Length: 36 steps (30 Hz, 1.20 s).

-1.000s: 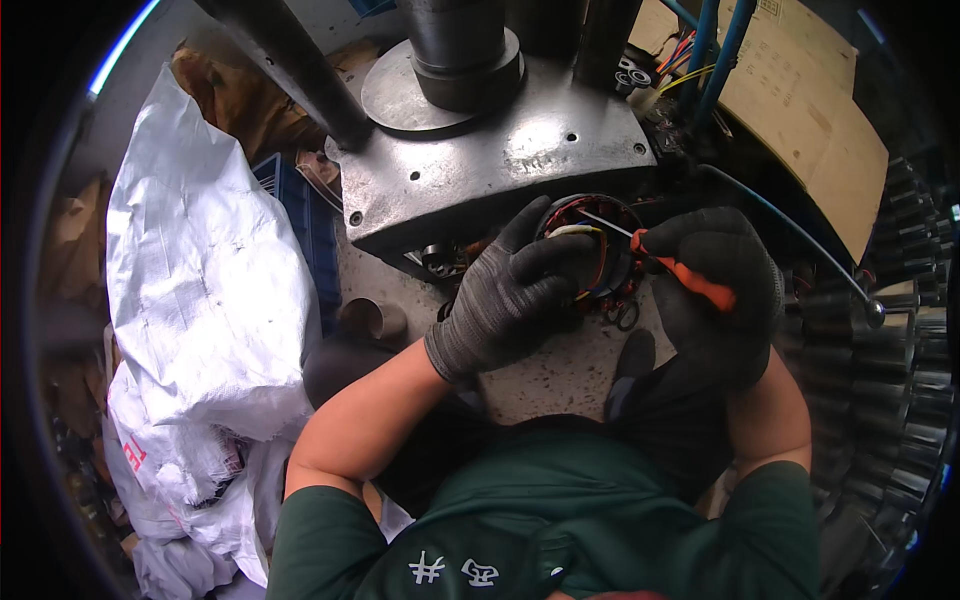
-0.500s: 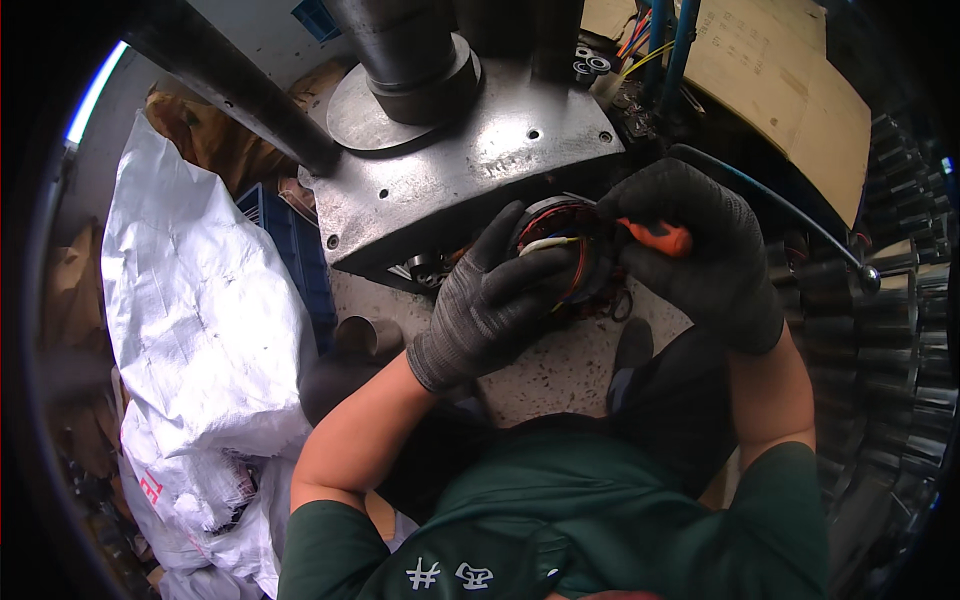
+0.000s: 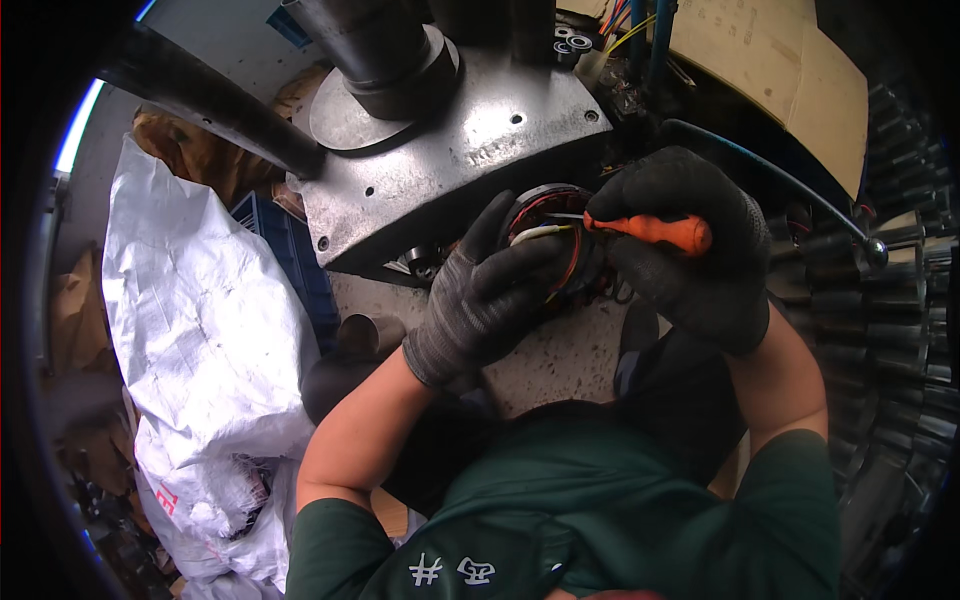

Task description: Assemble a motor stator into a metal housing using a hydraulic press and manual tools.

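Note:
My left hand (image 3: 485,295), in a dark glove, grips a round motor winding (image 3: 545,235) with copper-red coils and a pale lead, holding it against the edge of a grey metal machine base (image 3: 440,170). My right hand (image 3: 690,250), also gloved, is closed around an orange-handled screwdriver (image 3: 655,232). The tool's thin metal tip points left into the top of the winding, just above my left fingers. Much of the winding is hidden behind both hands.
A large white woven sack (image 3: 200,330) lies at the left beside a blue crate (image 3: 295,260). A dark steel column (image 3: 375,45) rises from the base. Cardboard (image 3: 790,80) and coloured wires (image 3: 625,25) sit at the back right; stacked metal parts (image 3: 900,340) line the right.
Both hands and the winding stay together. My right hand has shifted the screwdriver so its tip now reaches into the winding's top. The view tilted slightly.

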Each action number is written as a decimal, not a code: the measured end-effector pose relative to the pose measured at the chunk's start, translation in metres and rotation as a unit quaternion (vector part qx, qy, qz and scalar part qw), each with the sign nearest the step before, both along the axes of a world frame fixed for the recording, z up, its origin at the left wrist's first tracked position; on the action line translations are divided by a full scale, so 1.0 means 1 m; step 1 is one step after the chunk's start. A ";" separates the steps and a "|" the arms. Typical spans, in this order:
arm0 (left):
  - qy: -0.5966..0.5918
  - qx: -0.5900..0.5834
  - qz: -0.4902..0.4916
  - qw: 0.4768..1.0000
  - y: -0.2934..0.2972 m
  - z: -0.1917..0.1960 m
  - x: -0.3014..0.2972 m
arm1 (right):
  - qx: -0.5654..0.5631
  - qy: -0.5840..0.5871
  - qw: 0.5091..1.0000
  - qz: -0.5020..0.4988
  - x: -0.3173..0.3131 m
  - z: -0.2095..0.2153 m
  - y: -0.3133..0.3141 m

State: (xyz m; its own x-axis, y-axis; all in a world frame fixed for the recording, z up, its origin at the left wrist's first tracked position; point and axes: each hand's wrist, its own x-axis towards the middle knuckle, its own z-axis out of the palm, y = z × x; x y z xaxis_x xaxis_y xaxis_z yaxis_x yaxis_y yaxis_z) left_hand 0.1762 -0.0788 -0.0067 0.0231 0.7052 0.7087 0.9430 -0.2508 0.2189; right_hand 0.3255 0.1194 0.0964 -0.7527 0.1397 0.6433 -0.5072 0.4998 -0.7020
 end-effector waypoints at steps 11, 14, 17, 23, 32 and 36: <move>-0.044 -0.038 0.021 0.998 0.002 0.012 0.012 | 0.036 -0.053 0.998 -0.001 -0.012 -0.009 -0.008; -0.048 -0.036 0.022 0.998 -0.001 0.019 0.012 | 0.151 -0.034 0.988 -0.021 -0.012 -0.009 -0.014; -0.061 -0.032 0.016 0.997 0.000 0.021 0.009 | 0.274 0.014 0.961 -0.025 -0.010 -0.005 -0.020; -0.120 -0.034 0.047 0.991 -0.001 0.006 0.003 | 0.228 0.082 0.970 0.006 0.011 0.015 -0.019; -0.008 -0.016 0.030 0.999 0.002 -0.003 -0.002 | 0.034 0.001 0.999 -0.012 -0.002 -0.009 0.001; -0.022 -0.036 0.030 0.999 0.005 0.012 0.009 | 0.047 0.000 0.999 -0.024 -0.001 -0.009 0.000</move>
State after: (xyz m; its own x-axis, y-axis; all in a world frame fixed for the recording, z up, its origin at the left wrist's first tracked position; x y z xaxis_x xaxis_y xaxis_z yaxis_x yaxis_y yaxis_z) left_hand 0.1848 -0.0739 0.0057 -0.0508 0.7532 0.6559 0.9451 -0.1760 0.2754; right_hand 0.3240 0.1189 0.0871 -0.7464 0.1146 0.6555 -0.4816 0.5867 -0.6510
